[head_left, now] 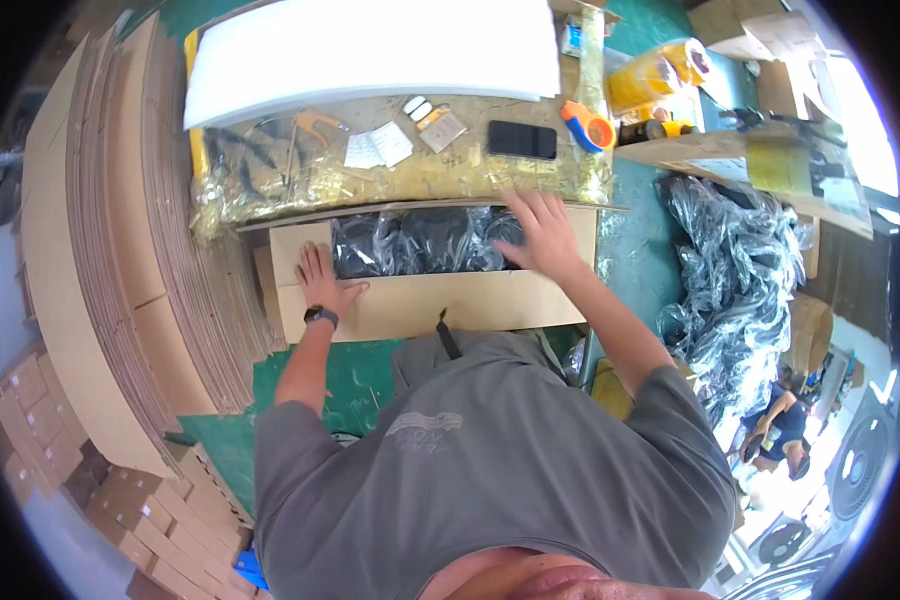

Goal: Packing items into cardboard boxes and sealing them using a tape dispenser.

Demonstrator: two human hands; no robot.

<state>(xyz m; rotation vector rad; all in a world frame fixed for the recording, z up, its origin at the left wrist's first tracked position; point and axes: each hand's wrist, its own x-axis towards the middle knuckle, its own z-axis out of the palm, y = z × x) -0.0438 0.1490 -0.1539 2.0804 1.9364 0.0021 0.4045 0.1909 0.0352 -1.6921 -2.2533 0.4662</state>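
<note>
A long cardboard box (430,303) stands open in front of me, its near flap folded outward. Inside lie black items in clear plastic wrap (420,243), side by side; their kind I cannot make out. My left hand (322,283) rests with fingers spread on the cardboard at the box's left end, a dark watch (320,315) on its wrist. Over the right end my right hand (545,235) has its fingers apart, at the edge of the wrapped items. Neither hand grips anything. Whether the right palm touches the wrap or only hovers is unclear.
Beyond the box, a tape-covered worktable (440,180) carries a phone (522,140), an orange-and-blue tape dispenser (587,127), papers (378,147) and white foam sheets (370,50). Flat cardboard (120,240) stands stacked at left. Plastic-wrapped black goods (735,290) pile up at right; a person (780,425) is farther off.
</note>
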